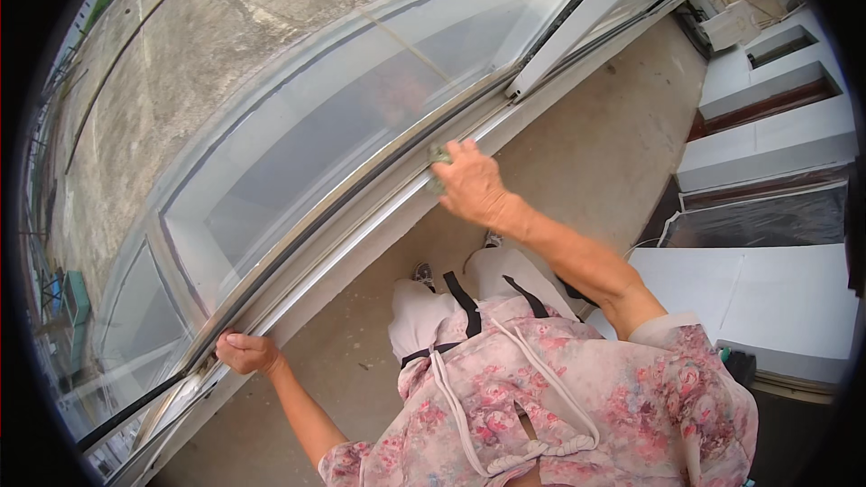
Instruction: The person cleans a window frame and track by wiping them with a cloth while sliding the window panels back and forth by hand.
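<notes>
My right hand (471, 182) is closed around a greenish cloth or scouring pad (440, 161), only part of which shows past the fingers. It presses this onto the metal window track (379, 206) that runs diagonally before me. Farther down the same frame, to the left, my left hand (247, 352) rests with curled fingers on the edge of the track; whether it grips the rail or anything else is hidden. Just beyond the track stands a glass pane (298, 155), with a black rubber seal (318, 220) along its lower edge and a faint reflection in it.
A white sliding sash (582, 27) stands in the track at upper right. Outside the glass lies a stained concrete surface (223, 34). Behind me on the right are white panels (737, 297) with recessed openings, and a dark plastic-covered section (764, 216). Boards (737, 20) lean at the far corner.
</notes>
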The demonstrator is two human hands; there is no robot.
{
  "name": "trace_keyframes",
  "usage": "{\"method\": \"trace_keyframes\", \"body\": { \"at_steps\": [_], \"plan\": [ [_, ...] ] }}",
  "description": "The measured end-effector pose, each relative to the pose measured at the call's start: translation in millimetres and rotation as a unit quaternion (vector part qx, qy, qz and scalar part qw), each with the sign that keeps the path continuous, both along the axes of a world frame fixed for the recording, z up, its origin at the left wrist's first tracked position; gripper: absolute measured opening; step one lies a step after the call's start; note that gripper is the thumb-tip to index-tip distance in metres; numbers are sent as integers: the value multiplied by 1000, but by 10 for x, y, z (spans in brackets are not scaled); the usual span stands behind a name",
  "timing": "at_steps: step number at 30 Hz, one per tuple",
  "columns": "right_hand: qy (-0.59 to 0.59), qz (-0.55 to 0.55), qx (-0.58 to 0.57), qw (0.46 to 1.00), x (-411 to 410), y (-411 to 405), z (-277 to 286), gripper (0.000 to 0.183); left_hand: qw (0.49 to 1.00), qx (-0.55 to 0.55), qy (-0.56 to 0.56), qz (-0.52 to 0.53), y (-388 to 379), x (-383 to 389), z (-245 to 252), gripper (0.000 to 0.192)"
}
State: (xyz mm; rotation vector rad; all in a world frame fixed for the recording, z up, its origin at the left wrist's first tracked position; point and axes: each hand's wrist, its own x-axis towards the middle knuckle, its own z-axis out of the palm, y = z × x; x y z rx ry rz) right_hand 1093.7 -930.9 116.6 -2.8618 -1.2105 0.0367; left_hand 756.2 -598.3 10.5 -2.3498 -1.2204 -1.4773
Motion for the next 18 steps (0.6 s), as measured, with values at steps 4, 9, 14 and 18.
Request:
{"method": "trace_keyframes", "body": {
  "at_steps": [4, 9, 14, 18],
  "plan": [
    [56, 76, 68, 993, -474, 325, 7, 38, 1000, 10, -4, -5, -13, -24, 34, 27],
    [356, 120, 285, 882, -382, 332, 72, 46, 996, -78, -23, -28, -26, -103, 0, 17],
    [745, -1, 361, 561, -372, 180, 213, 47, 987, -56, -77, -128, -859, 299, 450, 17],
    [809, -8, 377, 451, -447, 110, 106, 51, 866, -310, -144, -365, -1605, 646, 605, 23]
  ]
}}
